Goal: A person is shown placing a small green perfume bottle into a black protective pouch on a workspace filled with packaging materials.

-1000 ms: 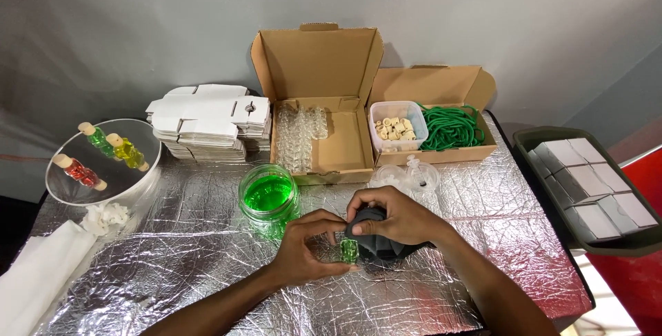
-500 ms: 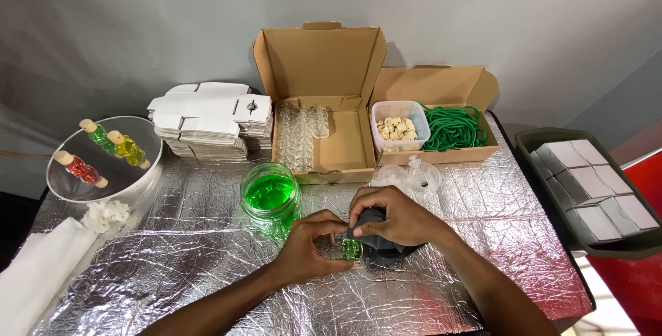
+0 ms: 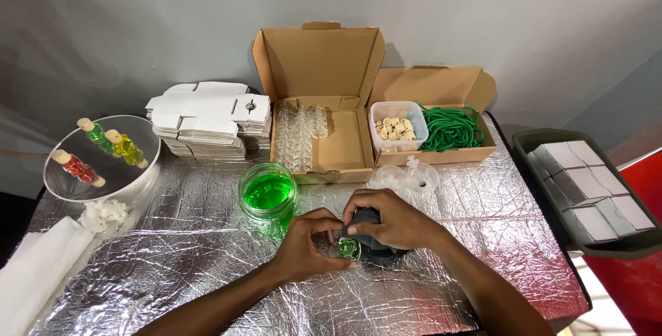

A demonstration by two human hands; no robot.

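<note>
My left hand [image 3: 307, 246] pinches a small glass bottle of green liquid [image 3: 348, 248] just above the foil-covered table [image 3: 207, 267]. My right hand [image 3: 389, 219] rests on a dark grey rounded object [image 3: 376, 248] and its fingertips meet the bottle's top. Both hands are close together near the table's middle. A glass jar of green liquid [image 3: 267, 194] stands just left of and behind them. How the bottle is closed is hidden by my fingers.
Behind stand an open cardboard box with clear glass bottles [image 3: 303, 136], a box with a tub of corks [image 3: 394, 127] and green cord [image 3: 452, 127], and flat white cartons [image 3: 207, 119]. Left: a round mirror tray with filled bottles [image 3: 100, 150]. Right: a dark tray of white boxes [image 3: 586, 184].
Hands have stayed in the same spot; my fingers have shifted slightly around the small green bottle. Nothing else has moved.
</note>
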